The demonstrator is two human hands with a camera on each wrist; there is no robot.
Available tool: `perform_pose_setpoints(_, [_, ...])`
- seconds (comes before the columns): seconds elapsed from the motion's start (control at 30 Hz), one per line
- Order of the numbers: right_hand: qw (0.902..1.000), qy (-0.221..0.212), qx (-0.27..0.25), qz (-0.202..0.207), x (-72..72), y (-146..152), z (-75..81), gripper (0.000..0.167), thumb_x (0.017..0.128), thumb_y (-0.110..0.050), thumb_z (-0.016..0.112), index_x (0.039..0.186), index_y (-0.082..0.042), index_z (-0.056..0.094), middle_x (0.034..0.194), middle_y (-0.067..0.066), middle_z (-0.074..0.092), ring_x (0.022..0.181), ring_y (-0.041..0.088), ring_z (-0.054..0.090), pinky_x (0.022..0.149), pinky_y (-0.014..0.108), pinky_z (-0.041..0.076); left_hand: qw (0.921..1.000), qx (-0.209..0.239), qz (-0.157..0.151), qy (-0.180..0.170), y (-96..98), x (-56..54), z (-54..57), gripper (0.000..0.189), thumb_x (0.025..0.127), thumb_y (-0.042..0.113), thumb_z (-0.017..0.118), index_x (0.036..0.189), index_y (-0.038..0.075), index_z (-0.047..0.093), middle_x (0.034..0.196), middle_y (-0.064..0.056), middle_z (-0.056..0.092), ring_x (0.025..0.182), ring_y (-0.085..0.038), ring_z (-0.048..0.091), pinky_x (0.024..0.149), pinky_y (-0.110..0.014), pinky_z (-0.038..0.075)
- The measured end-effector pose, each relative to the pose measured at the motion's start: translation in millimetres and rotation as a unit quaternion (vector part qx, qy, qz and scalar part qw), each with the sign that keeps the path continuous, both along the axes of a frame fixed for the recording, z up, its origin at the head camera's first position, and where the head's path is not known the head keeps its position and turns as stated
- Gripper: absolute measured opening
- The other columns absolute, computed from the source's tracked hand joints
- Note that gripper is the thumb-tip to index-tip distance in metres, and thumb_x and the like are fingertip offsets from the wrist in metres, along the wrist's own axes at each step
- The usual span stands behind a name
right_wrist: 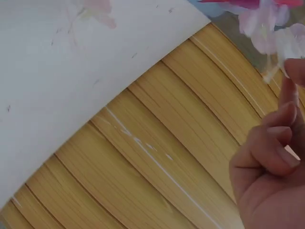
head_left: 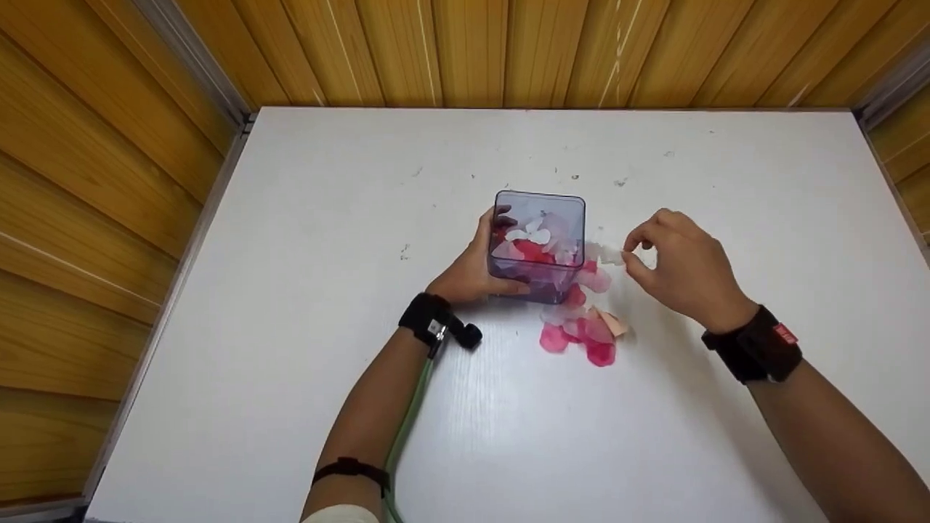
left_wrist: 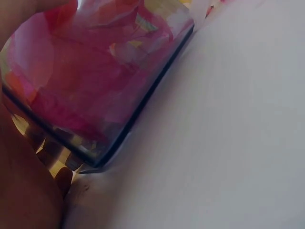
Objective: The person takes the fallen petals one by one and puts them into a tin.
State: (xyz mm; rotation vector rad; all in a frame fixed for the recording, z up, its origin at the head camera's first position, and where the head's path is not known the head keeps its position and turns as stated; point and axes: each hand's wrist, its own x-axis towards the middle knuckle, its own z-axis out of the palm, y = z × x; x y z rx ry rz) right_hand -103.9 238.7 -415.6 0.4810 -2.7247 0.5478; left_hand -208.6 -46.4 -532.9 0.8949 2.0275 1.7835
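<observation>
My left hand [head_left: 468,272] grips a clear, purple-tinted square plastic box [head_left: 538,280] from its left side, thumb along the front. Through the walls show pink, red and white petals [head_left: 534,250]; in the left wrist view the box [left_wrist: 143,102] fills the upper left, with pink petals [left_wrist: 76,81] against its wall. To the right of the box, my right hand [head_left: 686,269] pinches a thin whitish petal [head_left: 609,254] between thumb and index finger. This petal [right_wrist: 290,43] also shows at the fingertips in the right wrist view.
Loose pink, pale and peach petals [head_left: 581,330] lie in a heap on the white table [head_left: 290,290], in front of the box and to its right. Yellow wood-look panels [head_left: 465,54] stand behind the table and on its left. A green cable [head_left: 410,414] runs along the left forearm.
</observation>
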Motion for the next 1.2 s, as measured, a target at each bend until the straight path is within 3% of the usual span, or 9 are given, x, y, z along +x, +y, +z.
perform_pose_setpoints(0.1, [0.9989, -0.025, 0.038, -0.007, -0.2, -6, -4.9, 0.003, 0.085, -0.003, 0.075, 0.086, 0.000, 0.073, 0.082, 0.011, 0.059, 0.079, 0.027, 0.056, 0.056, 0.041, 0.051, 1.0000, 0.001, -0.001, 0.000, 0.8, 0.4, -2.1, 0.121, 0.071, 0.018, 0.096, 0.158, 0.023, 0.012, 0.153, -0.005, 0.036, 0.139, -0.014, 0.041, 0.119, -0.030, 0.031])
perform_pose_setpoints(0.17, [0.9994, -0.026, 0.023, -0.002, -0.1, -9, -7.2, 0.004, 0.085, -0.002, 0.076, 0.087, 0.001, 0.074, 0.082, 0.011, 0.059, 0.079, 0.028, 0.056, 0.058, 0.041, 0.051, 1.0000, 0.002, -0.004, -0.001, 2.1, 0.9, -2.7, 0.121, 0.071, 0.019, 0.096, 0.158, 0.023, 0.012, 0.153, -0.005, 0.036, 0.139, -0.014, 0.041, 0.119, -0.030, 0.031])
perform_pose_setpoints(0.4, [0.9935, 0.055, -0.100, -0.002, -3.1, -17, -1.0, 0.007, 0.086, 0.001, 0.079, 0.091, 0.002, 0.073, 0.083, 0.015, 0.059, 0.081, 0.026, 0.055, 0.068, 0.032, 0.040, 0.9999, 0.005, -0.010, -0.001, 6.1, 1.0, -0.9, 0.122, 0.072, 0.016, 0.095, 0.158, 0.022, 0.010, 0.153, -0.006, 0.035, 0.140, -0.013, 0.040, 0.119, -0.029, 0.031])
perform_pose_setpoints(0.6, [0.9812, 0.117, -0.153, -0.005, -10.7, -32, 0.9, 0.006, 0.087, 0.001, 0.078, 0.089, 0.004, 0.073, 0.080, 0.016, 0.057, 0.076, 0.023, 0.049, 0.067, 0.027, 0.033, 0.9999, -0.002, -0.010, -0.006, 6.1, 1.3, -0.2, 0.123, 0.072, 0.020, 0.095, 0.160, 0.022, 0.010, 0.154, -0.007, 0.035, 0.141, -0.015, 0.039, 0.119, -0.031, 0.030])
perform_pose_setpoints(0.7, [0.9793, 0.113, -0.168, -0.001, -18.4, -47, 3.1, 0.007, 0.088, -0.002, 0.078, 0.090, 0.004, 0.074, 0.081, 0.016, 0.058, 0.077, 0.025, 0.050, 0.068, 0.028, 0.034, 0.9999, -0.007, -0.008, -0.006, 3.6, 1.8, -0.5, 0.123, 0.072, 0.022, 0.095, 0.159, 0.023, 0.010, 0.153, -0.006, 0.035, 0.140, -0.015, 0.040, 0.119, -0.031, 0.031])
perform_pose_setpoints(0.97, [0.9800, 0.046, -0.189, 0.042, -39.1, -76, 7.9, 0.011, 0.093, -0.008, 0.077, 0.098, 0.002, 0.077, 0.087, 0.018, 0.059, 0.078, 0.026, 0.049, 0.069, 0.030, 0.034, 0.9998, 0.005, -0.008, -0.016, -1.9, 4.8, -0.9, 0.124, 0.072, 0.024, 0.094, 0.159, 0.027, 0.006, 0.151, -0.003, 0.038, 0.137, -0.015, 0.045, 0.117, -0.033, 0.035])
perform_pose_setpoints(1.07, [0.9791, 0.049, -0.193, 0.041, -38.2, -71, 6.5, 0.011, 0.094, -0.008, 0.076, 0.101, 0.001, 0.078, 0.085, 0.017, 0.058, 0.077, 0.023, 0.048, 0.069, 0.028, 0.033, 0.9999, 0.003, -0.008, -0.008, -2.9, 4.7, -0.3, 0.125, 0.071, 0.024, 0.095, 0.159, 0.026, 0.006, 0.151, -0.004, 0.037, 0.138, -0.015, 0.043, 0.118, -0.032, 0.033])
perform_pose_setpoints(1.2, [0.9811, 0.049, -0.187, 0.003, -33.1, -47, -1.2, 0.011, 0.094, -0.005, 0.074, 0.102, 0.002, 0.078, 0.084, 0.017, 0.058, 0.078, 0.021, 0.047, 0.069, 0.029, 0.032, 1.0000, 0.000, -0.001, 0.002, -5.1, 4.3, 0.5, 0.124, 0.070, 0.021, 0.096, 0.159, 0.023, 0.009, 0.153, -0.006, 0.034, 0.140, -0.014, 0.040, 0.119, -0.031, 0.031])
